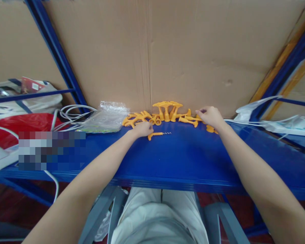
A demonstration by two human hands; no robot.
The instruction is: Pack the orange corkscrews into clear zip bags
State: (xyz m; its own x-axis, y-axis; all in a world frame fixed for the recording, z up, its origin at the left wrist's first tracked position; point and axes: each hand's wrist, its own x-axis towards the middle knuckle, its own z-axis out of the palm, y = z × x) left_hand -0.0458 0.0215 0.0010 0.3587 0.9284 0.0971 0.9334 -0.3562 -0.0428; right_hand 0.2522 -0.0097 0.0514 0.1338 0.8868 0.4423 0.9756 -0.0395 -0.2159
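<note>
My left hand (143,129) is closed at the handle end of a yellow corkscrew (157,134), whose metal spiral points right over the blue shelf. Part of that handle is hidden by the fingers. Behind this hand lie several curved yellow handles (136,118) and two yellow tubes (155,121) with round open ends. More yellow corkscrew pieces (167,110) stand upright with their handles on top, against the cardboard. My right hand (209,116) is at the right end of the row, fingers curled together above yellow parts (190,120); what they pinch, if anything, is hidden.
The blue metal shelf (162,166) has a cardboard wall (180,54) behind it. Clear plastic bags (104,118), white cables (68,113) and a red bag (27,127) are on the left. Flat yellow pieces (210,129) lie below my right hand; a white power strip (292,125) is farther right.
</note>
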